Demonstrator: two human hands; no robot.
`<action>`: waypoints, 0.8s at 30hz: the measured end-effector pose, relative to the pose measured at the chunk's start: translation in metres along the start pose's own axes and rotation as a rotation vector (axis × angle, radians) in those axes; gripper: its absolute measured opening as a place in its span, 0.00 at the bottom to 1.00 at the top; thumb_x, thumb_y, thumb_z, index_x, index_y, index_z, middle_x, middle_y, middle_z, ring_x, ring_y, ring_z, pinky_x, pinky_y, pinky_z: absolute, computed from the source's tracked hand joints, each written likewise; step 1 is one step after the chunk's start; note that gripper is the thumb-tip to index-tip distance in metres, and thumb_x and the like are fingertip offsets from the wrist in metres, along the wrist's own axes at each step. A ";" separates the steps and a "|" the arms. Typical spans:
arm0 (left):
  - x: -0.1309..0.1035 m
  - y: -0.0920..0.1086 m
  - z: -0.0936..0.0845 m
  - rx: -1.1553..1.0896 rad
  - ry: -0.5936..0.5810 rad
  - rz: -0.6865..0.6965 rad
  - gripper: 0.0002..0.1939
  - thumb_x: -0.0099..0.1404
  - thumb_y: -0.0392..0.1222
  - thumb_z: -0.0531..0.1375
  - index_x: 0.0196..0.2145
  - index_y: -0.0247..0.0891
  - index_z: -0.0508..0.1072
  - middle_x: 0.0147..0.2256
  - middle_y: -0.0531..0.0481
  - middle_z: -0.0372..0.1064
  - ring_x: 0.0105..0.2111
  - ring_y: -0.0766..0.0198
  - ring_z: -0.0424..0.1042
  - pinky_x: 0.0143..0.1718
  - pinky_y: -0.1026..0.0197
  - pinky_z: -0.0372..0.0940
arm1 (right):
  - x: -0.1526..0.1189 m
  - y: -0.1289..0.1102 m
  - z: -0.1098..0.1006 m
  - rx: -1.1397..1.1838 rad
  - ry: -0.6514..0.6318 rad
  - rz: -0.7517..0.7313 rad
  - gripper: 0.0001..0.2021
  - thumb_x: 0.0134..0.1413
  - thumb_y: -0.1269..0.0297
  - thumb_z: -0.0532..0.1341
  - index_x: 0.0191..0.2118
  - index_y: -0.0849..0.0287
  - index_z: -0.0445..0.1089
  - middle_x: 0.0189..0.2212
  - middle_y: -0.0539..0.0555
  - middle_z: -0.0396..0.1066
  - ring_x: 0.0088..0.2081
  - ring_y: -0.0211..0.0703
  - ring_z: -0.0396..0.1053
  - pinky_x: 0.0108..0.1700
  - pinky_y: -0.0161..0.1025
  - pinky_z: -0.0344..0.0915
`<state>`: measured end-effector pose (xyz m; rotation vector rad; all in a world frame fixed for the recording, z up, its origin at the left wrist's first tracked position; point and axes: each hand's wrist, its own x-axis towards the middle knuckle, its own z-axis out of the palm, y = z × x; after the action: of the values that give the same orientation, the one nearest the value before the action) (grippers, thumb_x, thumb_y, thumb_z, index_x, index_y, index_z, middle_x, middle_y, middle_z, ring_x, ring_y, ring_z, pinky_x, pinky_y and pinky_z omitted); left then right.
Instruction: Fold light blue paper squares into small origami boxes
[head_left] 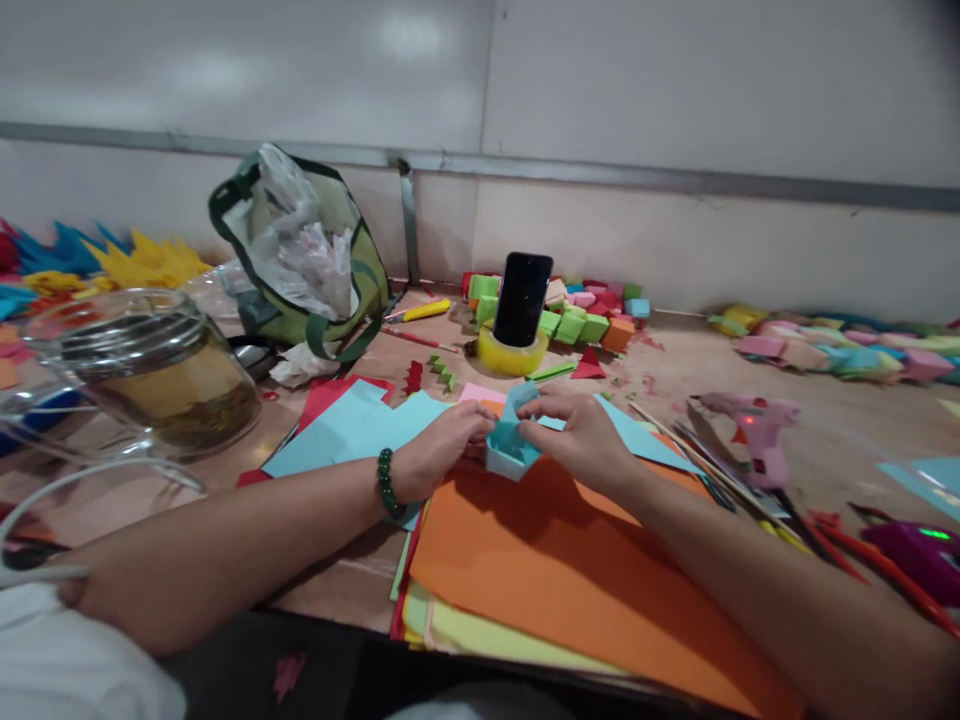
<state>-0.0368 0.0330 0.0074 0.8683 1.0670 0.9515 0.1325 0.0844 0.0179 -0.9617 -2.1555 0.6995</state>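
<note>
A small light-blue folded paper box [514, 445] is held between both hands above a stack of coloured sheets with an orange sheet [555, 560] on top. My left hand [446, 450], with a green bead bracelet at the wrist, grips the box's left side, its fingers closed. From the right, my right hand [577, 435] pinches the box's upper right edge with thumb and forefinger. Part of the box's upper wall stands up between the hands. Light-blue sheets [352, 430] lie on red paper left of the hands.
A phone [523, 298] stands in a yellow tape roll [510, 352] behind the hands. At the left are a glass pot [172, 375] and a green bag [300, 250]. A pink glue gun [757, 430], sticks and scissors lie at the right. Folded paper blocks [585, 325] sit along the wall.
</note>
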 end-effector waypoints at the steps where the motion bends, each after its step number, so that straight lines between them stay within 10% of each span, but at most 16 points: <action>1: 0.000 0.001 0.000 0.009 0.023 -0.017 0.07 0.53 0.38 0.57 0.32 0.38 0.64 0.23 0.55 0.64 0.23 0.68 0.69 0.26 0.67 0.64 | 0.000 0.001 0.000 -0.001 -0.004 0.018 0.07 0.45 0.72 0.59 0.25 0.59 0.75 0.27 0.51 0.73 0.30 0.40 0.68 0.34 0.37 0.62; 10: 0.005 -0.005 -0.007 0.263 0.070 0.205 0.09 0.50 0.39 0.63 0.28 0.33 0.70 0.25 0.53 0.66 0.23 0.72 0.63 0.24 0.69 0.56 | 0.001 0.003 0.005 0.051 0.012 0.041 0.07 0.45 0.69 0.58 0.25 0.59 0.74 0.24 0.51 0.72 0.27 0.39 0.66 0.28 0.35 0.60; 24: 0.003 -0.003 -0.007 0.366 0.205 0.538 0.05 0.53 0.38 0.62 0.26 0.33 0.71 0.25 0.53 0.68 0.26 0.69 0.66 0.30 0.66 0.61 | -0.003 0.011 0.003 -0.131 0.180 -0.250 0.02 0.49 0.67 0.64 0.27 0.56 0.74 0.49 0.57 0.68 0.52 0.53 0.64 0.51 0.54 0.61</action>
<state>-0.0420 0.0357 0.0024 1.4287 1.2317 1.3344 0.1363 0.0876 0.0072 -0.7701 -2.1320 0.3425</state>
